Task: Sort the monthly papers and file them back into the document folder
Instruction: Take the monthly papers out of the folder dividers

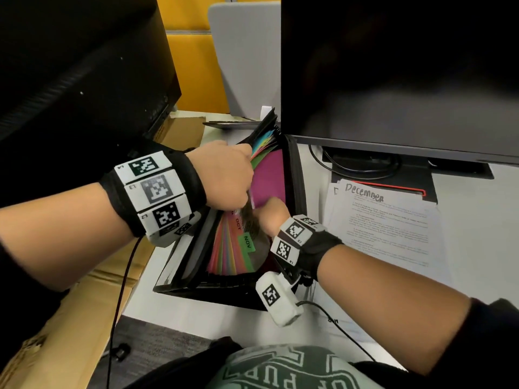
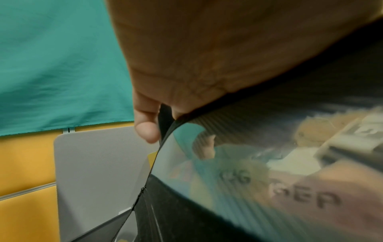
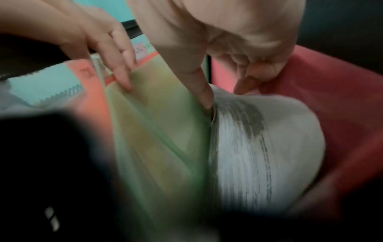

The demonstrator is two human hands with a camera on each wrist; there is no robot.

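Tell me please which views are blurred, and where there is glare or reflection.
Head view: mostly sharp; the December sheet and NOV tab are readable. Left wrist view: the folder cover is glossy, with blurred reflections. Right wrist view: soft, with smeared print on the white paper.

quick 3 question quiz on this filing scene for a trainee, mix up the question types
1. True or false: the sheet headed "December" is already inside the document folder.
2. Multiple choice: the right hand is pushing a printed sheet in beside which labelled tab? A) the green NOV tab B) a JAN tab C) a MAR tab
3. Fill in: the left hand holds back the coloured ______ of the folder.

Key
1. False; it lies on the desk to the right of the folder.
2. A
3. dividers
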